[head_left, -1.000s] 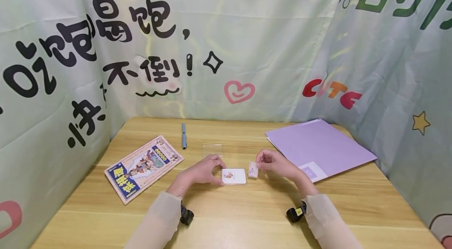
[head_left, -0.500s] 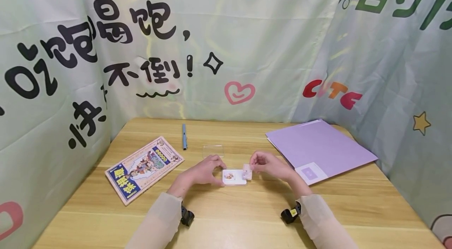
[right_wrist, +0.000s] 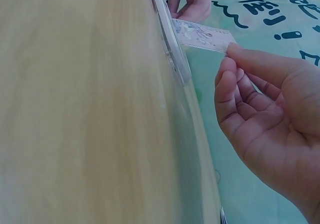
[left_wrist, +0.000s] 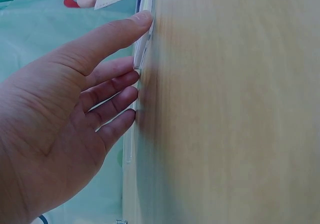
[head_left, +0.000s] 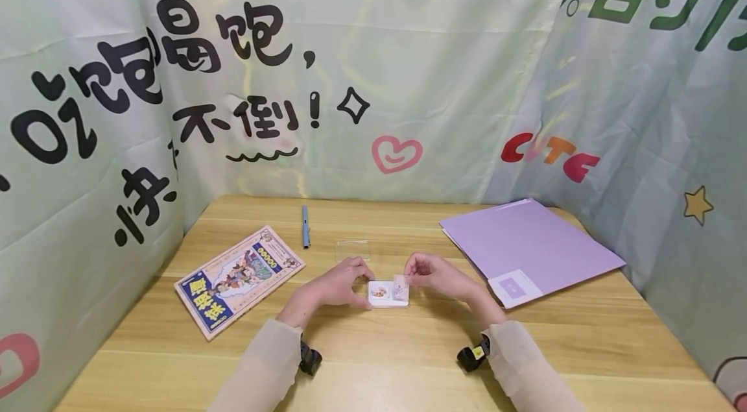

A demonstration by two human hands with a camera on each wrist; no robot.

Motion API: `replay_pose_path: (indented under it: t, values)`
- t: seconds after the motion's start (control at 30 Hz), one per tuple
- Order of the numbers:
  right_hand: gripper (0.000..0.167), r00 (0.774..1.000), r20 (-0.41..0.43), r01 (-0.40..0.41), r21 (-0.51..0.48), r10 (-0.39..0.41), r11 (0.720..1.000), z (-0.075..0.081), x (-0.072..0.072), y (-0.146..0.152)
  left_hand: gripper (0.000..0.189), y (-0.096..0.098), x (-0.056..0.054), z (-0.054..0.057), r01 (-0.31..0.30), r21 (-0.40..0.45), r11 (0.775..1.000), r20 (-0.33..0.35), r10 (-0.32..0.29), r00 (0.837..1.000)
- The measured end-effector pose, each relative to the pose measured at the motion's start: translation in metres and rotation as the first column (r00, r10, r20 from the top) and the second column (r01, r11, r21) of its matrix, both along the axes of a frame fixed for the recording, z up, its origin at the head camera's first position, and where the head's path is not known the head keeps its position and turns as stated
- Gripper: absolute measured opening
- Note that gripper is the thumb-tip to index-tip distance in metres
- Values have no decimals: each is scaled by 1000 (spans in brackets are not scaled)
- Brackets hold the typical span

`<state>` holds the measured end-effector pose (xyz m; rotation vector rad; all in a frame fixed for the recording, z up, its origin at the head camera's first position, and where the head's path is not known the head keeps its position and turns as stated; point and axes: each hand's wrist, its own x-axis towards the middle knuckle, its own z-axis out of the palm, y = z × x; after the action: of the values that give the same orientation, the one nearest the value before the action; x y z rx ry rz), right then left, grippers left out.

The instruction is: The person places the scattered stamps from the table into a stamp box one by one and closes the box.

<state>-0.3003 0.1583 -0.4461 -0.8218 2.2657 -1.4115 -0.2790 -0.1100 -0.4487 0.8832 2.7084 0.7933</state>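
A small clear case with a white insert [head_left: 390, 303] lies flat on the table, a little stamp [head_left: 379, 292] with a picture on its left half. My left hand [head_left: 341, 283] holds the case at its left end, thumb on the near edge and fingers at the far edge. Between thumb and index finger, my right hand [head_left: 434, 274] pinches the corner of another stamp [head_left: 401, 288], pale with a fine-toothed edge. In the right wrist view this stamp [right_wrist: 205, 36] stands tilted up over the case [right_wrist: 172, 39], its lower end right at the insert.
A clear plastic lid [head_left: 353, 250] lies just behind the left hand. Farther back is a blue pen [head_left: 305, 227]. An illustrated booklet [head_left: 239, 282] lies at left, and a purple folder [head_left: 525, 243] with a pale label at right. Printed curtains [head_left: 455, 74] surround the table.
My right hand has moved left, bringing the pinched stamp from beside the case to over its right half. The left hand has stayed on the case.
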Motion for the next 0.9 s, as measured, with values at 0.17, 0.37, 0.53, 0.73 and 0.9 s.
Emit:
replay_pose_path:
  t: [0.17,0.37,0.53,0.73,0.9]
  values:
    - [14,1000,-6,8,13,-8,1000,0,0,-2,53,0,1,0,-3,-1,1000,-6,3,1000]
    - [12,999,-32,17,32,-15,999,0,0,-6,53,0,1,2,-3,6,1000,0,3,1000]
    - [12,999,-46,11,41,-10,999,0,1,-8,53,0,1,2,-4,5,1000,1,4,1000]
    - [11,999,-47,12,49,-10,999,-2,-1,-8,53,1,0,1,0,4,1000,-9,0,1000]
    - [11,999,-50,14,49,-12,999,-3,-1,-9,53,1,1,2,-1,6,1000,-3,1,1000]
